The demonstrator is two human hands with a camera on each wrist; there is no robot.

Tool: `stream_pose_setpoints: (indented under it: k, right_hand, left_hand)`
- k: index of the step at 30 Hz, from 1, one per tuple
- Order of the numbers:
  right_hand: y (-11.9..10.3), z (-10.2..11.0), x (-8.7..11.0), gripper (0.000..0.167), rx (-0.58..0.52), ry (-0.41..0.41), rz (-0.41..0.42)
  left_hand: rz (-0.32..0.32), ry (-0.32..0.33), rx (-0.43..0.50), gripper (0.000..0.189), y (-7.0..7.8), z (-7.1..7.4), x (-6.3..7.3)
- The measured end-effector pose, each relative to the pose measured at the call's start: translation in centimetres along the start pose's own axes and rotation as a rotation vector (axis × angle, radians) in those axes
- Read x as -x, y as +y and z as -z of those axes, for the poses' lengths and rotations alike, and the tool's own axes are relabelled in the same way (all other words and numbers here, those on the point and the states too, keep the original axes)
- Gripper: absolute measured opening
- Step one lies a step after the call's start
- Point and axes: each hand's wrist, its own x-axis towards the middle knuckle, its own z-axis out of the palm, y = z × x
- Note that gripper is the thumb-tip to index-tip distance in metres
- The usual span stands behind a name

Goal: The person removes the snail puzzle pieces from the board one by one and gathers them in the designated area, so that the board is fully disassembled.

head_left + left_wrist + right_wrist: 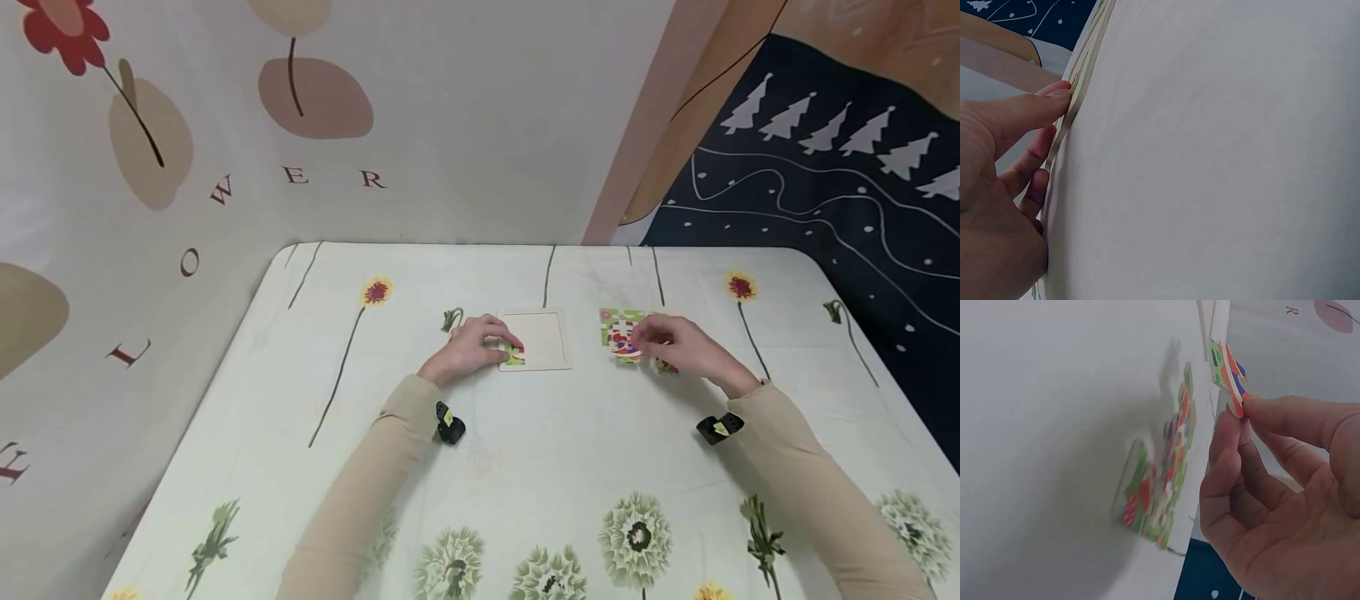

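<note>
A shallow square puzzle board (543, 340) lies on the table between the hands. My left hand (474, 346) is at its left edge, thumb and forefinger pinching a green puzzle piece (515, 357) in the lower left corner. In the left wrist view the thumb and fingertip of the left hand (1010, 131) meet at the board's rim, with a bit of the coloured piece between them. My right hand (686, 346) pinches a colourful puzzle piece (1229, 378) by its edge, raised above the table. Beneath it lie several loose puzzle pieces (1172, 462), partly hidden by the hand in the head view.
A white cloth with printed flowers covers the table (555, 450). Behind it hangs a pale curtain (480, 125) with letters and flower shapes. At the right is a dark blue cloth (810, 200) with white trees. Each wrist wears a small black camera (450, 423).
</note>
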Motion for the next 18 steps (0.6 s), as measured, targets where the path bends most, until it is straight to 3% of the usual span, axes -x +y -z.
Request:
stream_pose_setpoints:
  k: [8, 18]
  right_hand:
    - [1.0, 0.1, 0.7, 0.012, -0.025, 0.009, -0.038]
    - [2.2, -0.5, 0.8, 0.008, 0.004, 0.034, -0.018]
  left_hand:
    - [-0.002, -0.001, 0.003, 0.024, 0.1, 0.1, 0.0]
    - [-0.002, 0.0, 0.005, 0.024, 0.1, 0.1, 0.1]
